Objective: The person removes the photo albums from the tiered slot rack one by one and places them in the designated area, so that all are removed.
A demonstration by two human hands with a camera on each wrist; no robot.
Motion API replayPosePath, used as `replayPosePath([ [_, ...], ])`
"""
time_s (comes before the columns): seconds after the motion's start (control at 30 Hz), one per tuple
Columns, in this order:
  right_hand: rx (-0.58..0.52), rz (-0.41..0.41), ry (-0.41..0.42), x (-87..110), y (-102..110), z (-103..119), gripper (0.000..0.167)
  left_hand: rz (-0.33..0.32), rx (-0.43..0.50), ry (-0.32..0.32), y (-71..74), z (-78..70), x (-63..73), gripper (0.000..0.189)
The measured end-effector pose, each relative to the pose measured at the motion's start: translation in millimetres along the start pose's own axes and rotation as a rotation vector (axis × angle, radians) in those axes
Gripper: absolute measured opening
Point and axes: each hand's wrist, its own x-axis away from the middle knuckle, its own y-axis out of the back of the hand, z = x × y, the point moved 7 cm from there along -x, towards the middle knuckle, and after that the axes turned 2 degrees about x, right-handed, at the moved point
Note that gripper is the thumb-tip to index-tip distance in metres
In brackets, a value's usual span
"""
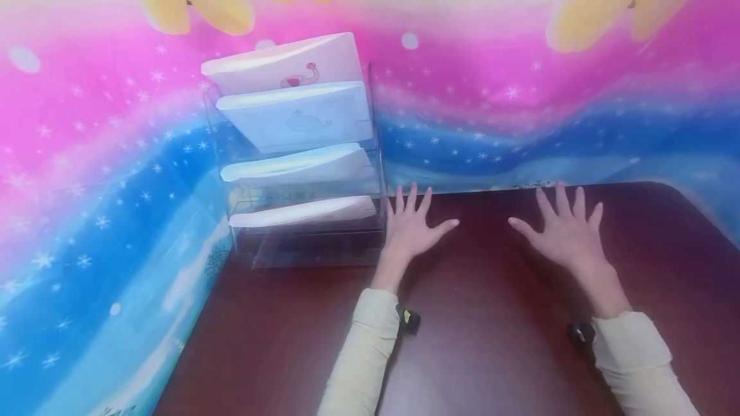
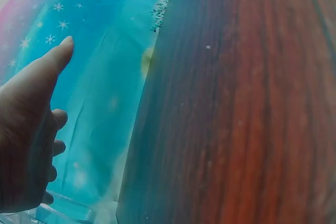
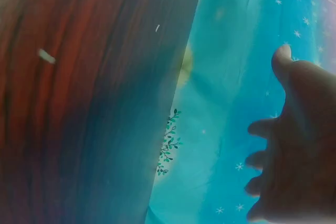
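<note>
My left hand [image 1: 409, 228] is spread with its fingers apart, close beside the right side of a clear tiered rack [image 1: 318, 252]. It holds nothing. In the left wrist view the thumb of that left hand [image 2: 26, 124] points up, and a bit of clear plastic shows below the fingers. My right hand [image 1: 569, 236] is spread the same way farther right, over the far part of the table, and grips nothing; the right wrist view shows this right hand [image 3: 299, 145] with its fingers apart. Four-tiered, the rack bears white packs, one [image 1: 306, 122] printed with a whale.
The dark red wooden table [image 1: 474, 339] reaches back to a bright cloth backdrop [image 1: 462, 95] with snowflakes. Above the whale pack leans another pack [image 1: 243, 76] with a red print. Lower down lie two more, a pale pack [image 1: 300, 169] and a pinkish pack [image 1: 306, 212].
</note>
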Motion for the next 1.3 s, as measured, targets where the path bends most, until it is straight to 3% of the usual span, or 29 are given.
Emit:
replayPosePath([
  [0.3,-0.031,0.041,-0.069,-2.1,-5,-11,0.103,0.009,-0.054,-0.057,-6.2,-10.2,-3.0,0.102],
  [0.43,-0.035,0.037,-0.074,-6.3,0,-10,0.103,0.012,-0.058,-0.062,-2.1,-17.8,-7.6,0.099],
  [0.57,-0.022,0.027,-0.047,-5.0,5,-5,0.098,0.014,-0.077,-0.059,8.5,-23.8,-3.3,0.096],
  [0.63,-0.030,-0.006,-0.023,-4.7,11,-1,0.094,-0.030,-0.088,-0.080,25.5,-29.6,0.8,0.093],
  [0.77,-0.072,-0.116,0.019,-1.5,28,10,0.083,-0.187,-0.111,-0.175,72.3,-43.4,13.0,0.083],
  [0.87,-0.108,-0.177,0.022,4.4,42,17,0.076,-0.261,-0.135,-0.244,97.0,-47.6,23.8,0.073],
  [0.97,-0.168,-0.214,0.004,9.3,57,28,0.073,-0.308,-0.161,-0.307,109.7,-44.5,33.4,0.062],
  [1.07,-0.232,-0.252,-0.005,10.7,74,41,0.069,-0.393,-0.173,-0.386,119.6,-39.9,43.0,0.055],
  [1.2,-0.300,-0.278,0.001,9.8,91,59,0.066,-0.502,-0.177,-0.493,129.1,-36.9,56.8,0.055],
  [1.3,-0.343,-0.272,0.010,7.9,100,69,0.064,-0.544,-0.190,-0.534,134.2,-36.2,65.3,0.057],
])
